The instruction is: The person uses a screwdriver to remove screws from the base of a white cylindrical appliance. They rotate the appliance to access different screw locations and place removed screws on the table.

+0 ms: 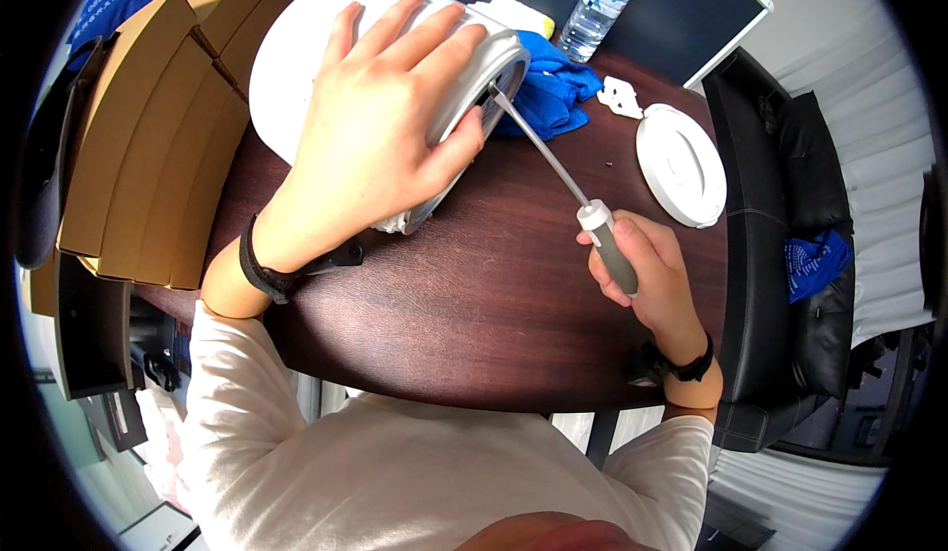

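A white rounded appliance housing (281,77) lies on its side on the dark wooden table (464,304), its rimmed open end turned to the right. Spread across its top is my left hand (385,121), fingers stretched out and thumb by the rim. My right hand (652,265) is closed around the grey-and-white handle of a long screwdriver (553,161). The shaft points up and left, and its tip goes in at the open end. What the tip meets there is hidden. A tiny dark piece, possibly a screw (608,164), lies right of the shaft.
Right of the housing lie a round white cover (681,166) and a small white part (619,98). Blue cloth (553,87) and a water bottle (597,13) are behind, before a dark panel (681,33). Cardboard boxes (148,156) stand left; a black sofa (755,186) is right.
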### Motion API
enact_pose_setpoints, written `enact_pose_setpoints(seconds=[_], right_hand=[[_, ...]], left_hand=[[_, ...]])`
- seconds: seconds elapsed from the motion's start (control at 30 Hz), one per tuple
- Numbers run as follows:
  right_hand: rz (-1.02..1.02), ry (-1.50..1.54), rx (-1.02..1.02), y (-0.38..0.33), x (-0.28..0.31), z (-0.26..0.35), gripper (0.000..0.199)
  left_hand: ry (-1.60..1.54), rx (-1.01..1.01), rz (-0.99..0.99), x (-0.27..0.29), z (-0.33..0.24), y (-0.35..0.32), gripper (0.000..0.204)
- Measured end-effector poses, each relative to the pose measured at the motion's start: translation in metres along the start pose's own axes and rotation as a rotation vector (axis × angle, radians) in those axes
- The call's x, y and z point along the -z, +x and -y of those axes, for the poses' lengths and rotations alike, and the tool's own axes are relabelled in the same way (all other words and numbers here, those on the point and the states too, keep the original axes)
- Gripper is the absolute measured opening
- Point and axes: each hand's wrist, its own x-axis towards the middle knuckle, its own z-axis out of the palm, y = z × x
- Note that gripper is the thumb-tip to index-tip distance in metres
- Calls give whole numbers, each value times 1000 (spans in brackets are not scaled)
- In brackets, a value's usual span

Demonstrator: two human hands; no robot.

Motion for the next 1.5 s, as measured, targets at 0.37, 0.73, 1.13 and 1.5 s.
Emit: enact_pose_setpoints(seconds=[0.37, 0.73, 1.13, 1.5], right_hand=[[-48, -29, -10, 1, -3, 2, 40], [-237, -779, 472, 9, 9, 19, 19], [-260, -131, 372, 31, 22, 6, 15], [-267, -230, 493, 102, -51, 31, 19]], left_hand=[[-17, -5, -7, -1, 1, 0, 53], [-14, -11, -12, 1, 1, 1, 52], [-7, -19, -38, -1, -1, -1, 52], [-16, -36, -76, -2, 0, -2, 50]])
